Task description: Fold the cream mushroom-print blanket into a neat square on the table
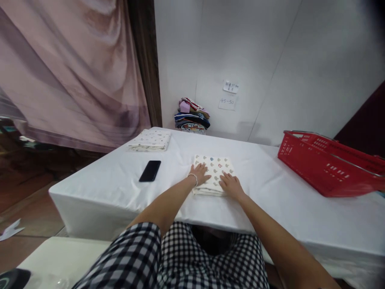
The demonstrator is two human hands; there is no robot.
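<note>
A folded cream cloth (214,171) with small printed motifs lies flat on the white-covered table (177,204) in front of me. My left hand (199,175), with a bracelet at the wrist, rests on the cloth's left side, fingers spread. On its right side lies my right hand (231,184), fingers stretched out flat. Both palms face down, and neither hand grips the cloth. Several layers show at the cloth's near edge.
A black phone (150,171) lies left of the cloth. Behind it sits another folded printed cloth stack (151,140). At the right stands a red plastic basket (325,164). A pile of folded fabrics (192,116) rises by the wall beyond the table's far edge.
</note>
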